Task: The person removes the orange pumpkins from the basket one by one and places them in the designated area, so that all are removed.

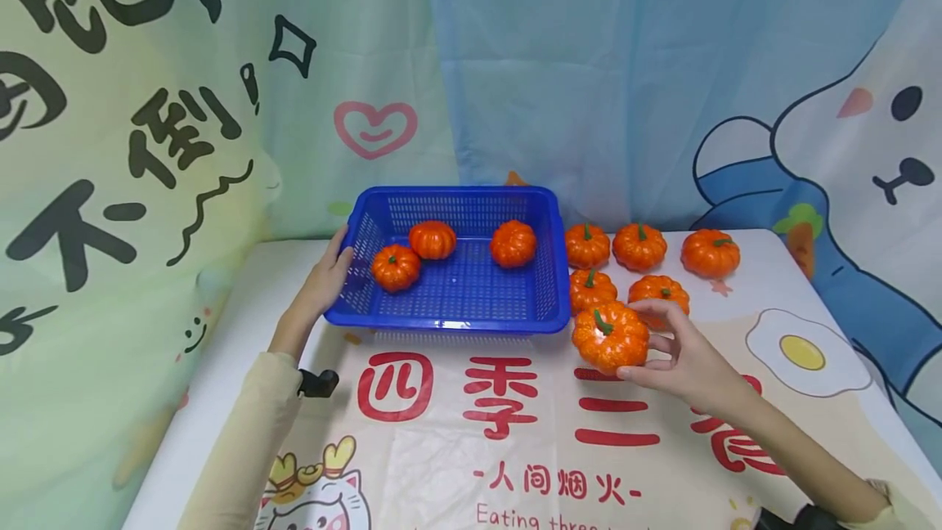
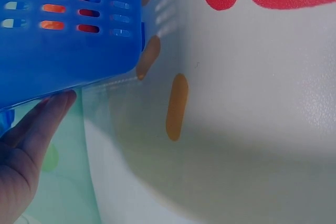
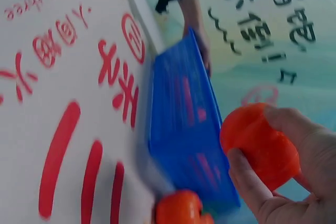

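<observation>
A blue plastic basket [image 1: 449, 321] with slotted walls holds three small orange pumpkins, among them one pumpkin [image 1: 513, 244] on its right side. My left hand [image 1: 324, 276] touches the basket's left side; in the left wrist view its straight fingers [image 2: 47, 121] lie against the outer wall. In my right hand [image 1: 680, 354] is another pumpkin [image 1: 609, 338] with a green stem, raised in front of the basket's right corner. The right wrist view shows thumb and fingers pinching this pumpkin [image 3: 260, 145] from its sides.
Several more pumpkins stand right of the basket, including a far-right pumpkin [image 1: 710, 253] and a pumpkin [image 1: 592, 290] close to the basket wall. A printed cloth [image 1: 441, 432] covers the table. Behind hangs a patterned curtain [image 1: 530, 64].
</observation>
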`<state>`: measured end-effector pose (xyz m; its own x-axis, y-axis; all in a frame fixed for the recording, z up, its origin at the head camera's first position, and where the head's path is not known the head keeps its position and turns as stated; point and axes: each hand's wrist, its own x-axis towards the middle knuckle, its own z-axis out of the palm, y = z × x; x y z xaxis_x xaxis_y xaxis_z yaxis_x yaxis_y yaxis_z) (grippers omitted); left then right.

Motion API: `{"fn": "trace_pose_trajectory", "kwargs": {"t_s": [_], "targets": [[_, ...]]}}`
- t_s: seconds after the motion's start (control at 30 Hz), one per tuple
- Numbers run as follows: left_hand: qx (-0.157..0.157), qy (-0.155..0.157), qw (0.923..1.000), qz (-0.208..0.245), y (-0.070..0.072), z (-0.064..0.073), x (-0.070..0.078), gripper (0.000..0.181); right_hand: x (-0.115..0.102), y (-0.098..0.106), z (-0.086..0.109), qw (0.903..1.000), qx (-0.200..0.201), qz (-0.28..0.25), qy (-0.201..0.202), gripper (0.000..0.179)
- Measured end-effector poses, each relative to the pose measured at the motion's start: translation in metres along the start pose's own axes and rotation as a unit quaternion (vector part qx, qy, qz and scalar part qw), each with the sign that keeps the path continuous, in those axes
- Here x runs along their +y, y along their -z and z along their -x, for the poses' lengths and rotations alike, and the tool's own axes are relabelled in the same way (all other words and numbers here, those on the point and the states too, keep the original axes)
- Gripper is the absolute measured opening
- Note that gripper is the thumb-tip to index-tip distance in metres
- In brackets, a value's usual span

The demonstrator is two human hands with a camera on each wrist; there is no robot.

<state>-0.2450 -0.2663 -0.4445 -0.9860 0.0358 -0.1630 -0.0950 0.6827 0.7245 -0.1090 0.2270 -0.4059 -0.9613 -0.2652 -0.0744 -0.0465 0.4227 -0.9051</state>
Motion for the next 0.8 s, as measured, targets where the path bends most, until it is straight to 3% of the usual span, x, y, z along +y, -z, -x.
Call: {"fn": "trace_pose_trajectory", "kwargs": {"t_s": [0.17, 0.3, 0.4, 0.63, 0.8], "targets": [[-0.002, 0.000, 1.0000, -0.003, 0.000, 0.000, 0.000, 0.058, 0.028, 0.034, 0.001, 0.9944, 0.091, 0.048, -0.024, 0.083], [0.000, -0.002, 1.0000, -0.006, 0.000, 0.000, 0.000, 0.059, 0.060, 0.064, -0.001, 0.9764, 0.182, 0.101, -0.057, 0.082], [0.003, -0.004, 1.0000, -0.006, 0.001, -0.001, -0.001, 0.059, 0.086, 0.081, -0.004, 0.9634, 0.222, 0.117, -0.094, 0.083], [0.007, -0.016, 0.9998, -0.007, 0.000, -0.002, -0.002, 0.058, 0.131, 0.101, -0.007, 0.9466, 0.229, 0.147, -0.172, 0.092], [0.006, -0.011, 0.9999, -0.006, 0.000, -0.003, -0.002, 0.058, 0.151, 0.105, -0.011, 0.9433, 0.214, 0.160, -0.196, 0.094]]}}
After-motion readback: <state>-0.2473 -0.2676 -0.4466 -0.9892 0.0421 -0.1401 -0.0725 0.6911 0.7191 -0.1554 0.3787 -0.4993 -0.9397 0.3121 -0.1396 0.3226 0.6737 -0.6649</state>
